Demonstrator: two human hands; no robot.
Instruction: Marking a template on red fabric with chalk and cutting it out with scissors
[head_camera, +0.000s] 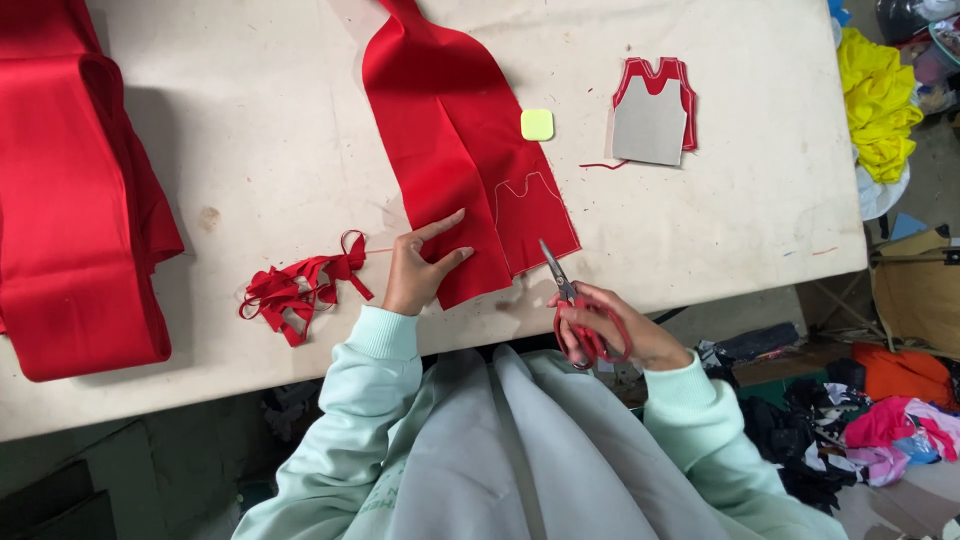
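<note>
Two bare hands work at a pale surface (700, 230) seen from above: the left hand (418, 270) lies flat with fingers spread on the near end of a folded red fabric strip (455, 150), its grip released and pressing rather than grasping, apparently to keep the cloth from sliding. The right hand (605, 325) has its grip closed through the red handles of a pair of scissors (572, 305), blades pointing up toward the strip's lower edge, just beside a chalked garment outline (530, 200) drawn on the cloth. Red trimmings (300, 290) lie heaped near the left hand, pushed out of the cutting line. Farther back sit a small yellow-green chalk block (537, 124) and a grey card template (650, 120) laid over a cut red piece, both within reach. A larger fold of red cloth (70, 200) rests at the far left, while mixed scraps (860, 420) crowd the floor to the right.
</note>
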